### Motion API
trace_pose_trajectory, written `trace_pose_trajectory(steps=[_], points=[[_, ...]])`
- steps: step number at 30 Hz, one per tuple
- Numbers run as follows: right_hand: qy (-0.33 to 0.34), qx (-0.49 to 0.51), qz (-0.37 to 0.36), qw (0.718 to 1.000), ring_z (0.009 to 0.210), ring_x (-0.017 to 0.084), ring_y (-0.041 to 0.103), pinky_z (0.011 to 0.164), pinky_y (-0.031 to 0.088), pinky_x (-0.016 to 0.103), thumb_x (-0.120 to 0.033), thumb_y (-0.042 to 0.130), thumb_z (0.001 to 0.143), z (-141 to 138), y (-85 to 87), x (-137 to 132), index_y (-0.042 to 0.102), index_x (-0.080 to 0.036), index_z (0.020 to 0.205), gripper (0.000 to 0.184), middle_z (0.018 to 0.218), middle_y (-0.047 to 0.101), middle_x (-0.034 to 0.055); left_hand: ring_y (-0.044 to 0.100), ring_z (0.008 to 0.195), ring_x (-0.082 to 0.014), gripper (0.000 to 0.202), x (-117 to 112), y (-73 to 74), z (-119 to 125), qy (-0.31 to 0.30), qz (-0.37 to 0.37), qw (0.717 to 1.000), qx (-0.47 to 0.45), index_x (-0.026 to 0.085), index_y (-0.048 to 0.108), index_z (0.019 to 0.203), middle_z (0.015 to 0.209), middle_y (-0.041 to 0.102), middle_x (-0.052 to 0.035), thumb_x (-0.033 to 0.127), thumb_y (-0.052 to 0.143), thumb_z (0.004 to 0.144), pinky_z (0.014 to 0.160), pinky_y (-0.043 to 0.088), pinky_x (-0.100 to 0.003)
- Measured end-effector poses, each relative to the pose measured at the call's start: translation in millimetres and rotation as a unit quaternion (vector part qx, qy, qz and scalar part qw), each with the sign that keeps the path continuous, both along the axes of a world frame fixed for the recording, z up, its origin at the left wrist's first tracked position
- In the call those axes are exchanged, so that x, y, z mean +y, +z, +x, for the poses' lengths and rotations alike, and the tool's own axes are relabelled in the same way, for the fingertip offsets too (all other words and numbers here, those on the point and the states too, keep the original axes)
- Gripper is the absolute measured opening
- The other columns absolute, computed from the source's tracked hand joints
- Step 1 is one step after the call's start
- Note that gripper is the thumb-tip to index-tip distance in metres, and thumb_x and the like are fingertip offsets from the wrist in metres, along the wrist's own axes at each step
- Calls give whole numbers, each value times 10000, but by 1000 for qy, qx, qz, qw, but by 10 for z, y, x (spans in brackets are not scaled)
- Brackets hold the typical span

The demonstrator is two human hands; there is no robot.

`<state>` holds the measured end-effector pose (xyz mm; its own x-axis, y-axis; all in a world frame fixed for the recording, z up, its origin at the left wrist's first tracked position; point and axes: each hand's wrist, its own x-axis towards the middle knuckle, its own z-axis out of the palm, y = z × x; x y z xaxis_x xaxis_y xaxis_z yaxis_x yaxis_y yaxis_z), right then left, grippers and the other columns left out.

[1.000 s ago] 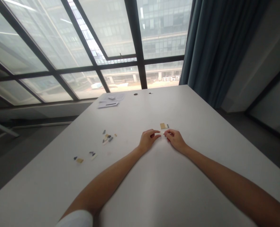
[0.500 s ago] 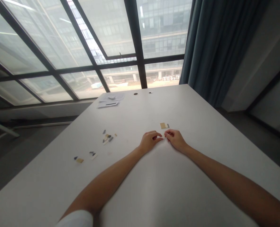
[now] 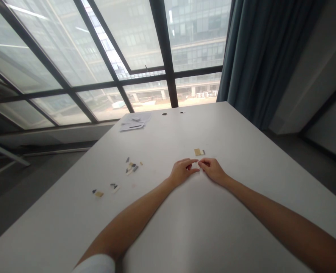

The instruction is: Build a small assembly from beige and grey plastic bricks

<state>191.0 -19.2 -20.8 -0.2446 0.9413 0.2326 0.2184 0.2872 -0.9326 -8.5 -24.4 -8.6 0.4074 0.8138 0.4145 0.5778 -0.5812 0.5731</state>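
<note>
My left hand (image 3: 182, 170) is at the middle of the white table (image 3: 162, 220), its index finger and thumb stretched out and apart. Close against those fingertips is my right hand (image 3: 213, 169), closed in a pinch. Whatever it pinches is too small to make out; a pale speck shows under the fingertips. Just beyond both hands lies a flat tan block piece (image 3: 197, 152), with a narrow white and grey part (image 3: 203, 152) at its right end.
Several small grey, tan and white pieces (image 3: 132, 167) lie in a loose cluster on the left. Nearer me are a tan piece (image 3: 99, 194) and some grey and white bits (image 3: 114, 187). Papers (image 3: 132, 126) rest at the far left edge, before the windows.
My left index finger and thumb have spread wider apart. The right hand stays pinched close beside them. The whole view has shifted slightly.
</note>
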Motion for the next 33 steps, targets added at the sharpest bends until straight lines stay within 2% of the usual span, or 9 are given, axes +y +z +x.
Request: trace_pose_trajectory(steps=[6, 15, 24, 33], points=[[4, 2, -2, 1000, 648, 150, 521, 616, 386, 268, -414, 626, 786, -5, 42, -34, 719, -149, 759, 282, 698, 667, 27, 460, 612, -94, 386, -11, 24, 16, 56, 4, 998, -26, 212, 745, 1133, 682, 567, 29, 463, 735, 841, 623, 381, -217], [-45, 50, -24, 997, 568, 126, 477, 565, 383, 257, -420, 627, 777, 18, 38, -7, 662, -155, 720, 273, 614, 586, -9, 476, 622, -98, 267, -19, 29, 20, 43, 26, 999, -13, 220, 744, 1134, 676, 573, 27, 341, 671, 907, 644, 388, -216], [-57, 66, -51, 995, 511, 113, 447, 496, 357, 243, -469, 645, 768, 24, 76, -11, 661, -157, 737, 314, 584, 561, -13, 493, 629, -101, 254, -8, 1, 14, 34, 28, 999, -24, 224, 767, 1083, 694, 578, 5, 361, 598, 953, 633, 382, -222], [-56, 80, -64, 993, 509, 113, 447, 483, 350, 241, -486, 676, 739, 15, 89, -20, 679, -157, 758, 329, 582, 566, -13, 478, 602, -96, 225, 2, 10, 13, 69, 50, 996, -40, 206, 781, 1008, 648, 564, 13, 346, 627, 923, 606, 361, -220]])
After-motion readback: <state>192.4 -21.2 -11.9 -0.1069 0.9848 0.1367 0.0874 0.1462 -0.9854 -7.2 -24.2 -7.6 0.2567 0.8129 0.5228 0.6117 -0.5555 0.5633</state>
